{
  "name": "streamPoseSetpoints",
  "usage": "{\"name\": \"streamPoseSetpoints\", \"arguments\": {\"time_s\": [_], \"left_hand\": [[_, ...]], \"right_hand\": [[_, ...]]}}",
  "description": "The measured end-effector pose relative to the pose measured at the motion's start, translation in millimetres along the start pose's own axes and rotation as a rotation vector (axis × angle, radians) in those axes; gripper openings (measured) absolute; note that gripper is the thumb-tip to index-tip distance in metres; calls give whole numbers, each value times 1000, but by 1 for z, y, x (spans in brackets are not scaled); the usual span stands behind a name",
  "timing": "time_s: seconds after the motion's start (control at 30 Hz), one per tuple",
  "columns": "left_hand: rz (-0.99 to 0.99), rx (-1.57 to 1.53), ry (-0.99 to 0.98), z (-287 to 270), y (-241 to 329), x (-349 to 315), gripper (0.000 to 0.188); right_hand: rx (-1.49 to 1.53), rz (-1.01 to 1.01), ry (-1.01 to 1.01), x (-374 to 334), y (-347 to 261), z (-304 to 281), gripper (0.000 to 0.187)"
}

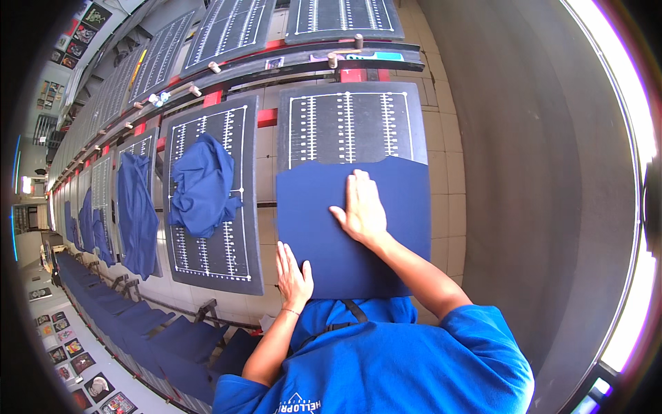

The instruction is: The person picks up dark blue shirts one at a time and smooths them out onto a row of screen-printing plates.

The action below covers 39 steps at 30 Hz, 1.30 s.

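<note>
Head view: see navy fabric panel (321,241) lying flat over near part of ruled board (325,124). Holding right hand (364,215) palm-down on it, left hand (294,283) straight-fingered at its left edge; gripping nothing with either. Might wrinkle or skew panel by dragging a palm or pushing unevenly at that edge.

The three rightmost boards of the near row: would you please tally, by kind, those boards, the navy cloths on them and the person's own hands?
Boards: 3 (right-end board, middle board, left board)
Navy cloths: 3 (flat cloth, bunched cloth, long loose cloth)
Hands: 2 (left hand, right hand)
Total: 8
</note>
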<state>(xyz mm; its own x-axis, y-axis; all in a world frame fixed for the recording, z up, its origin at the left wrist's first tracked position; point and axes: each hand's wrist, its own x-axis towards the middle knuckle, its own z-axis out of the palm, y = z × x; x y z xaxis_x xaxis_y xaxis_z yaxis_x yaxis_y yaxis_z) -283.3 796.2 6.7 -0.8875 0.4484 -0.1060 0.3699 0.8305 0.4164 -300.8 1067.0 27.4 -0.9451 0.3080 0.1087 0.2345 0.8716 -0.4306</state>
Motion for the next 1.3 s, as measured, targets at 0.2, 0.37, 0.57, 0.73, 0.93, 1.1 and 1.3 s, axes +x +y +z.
{"name": "streamPoseSetpoints", "arguments": {"time_s": [0.2,0.37,0.57,0.73,0.93,1.1,1.3], "left_hand": [[-5,-586,-130,-2,-38,12,60],[249,-495,-183,-66,-82,36,43],[406,141,221,-111,-156,131,37],[590,83,103,-129,-172,171,15],[771,-315,162,-188,-147,152,12],[906,-430,240,-274,-109,143,5],[837,-679,153,-369,-90,147,53]], "right_hand": [[-46,-114,31,73,-97,86,86],[-119,-75,21,32,-130,92,79],[-218,77,-214,-124,-184,82,79],[-150,200,-200,-162,-196,83,77],[476,214,40,-63,-248,75,87],[1026,-1,68,40,-299,50,42],[1343,-78,105,95,-351,-46,21]]}}
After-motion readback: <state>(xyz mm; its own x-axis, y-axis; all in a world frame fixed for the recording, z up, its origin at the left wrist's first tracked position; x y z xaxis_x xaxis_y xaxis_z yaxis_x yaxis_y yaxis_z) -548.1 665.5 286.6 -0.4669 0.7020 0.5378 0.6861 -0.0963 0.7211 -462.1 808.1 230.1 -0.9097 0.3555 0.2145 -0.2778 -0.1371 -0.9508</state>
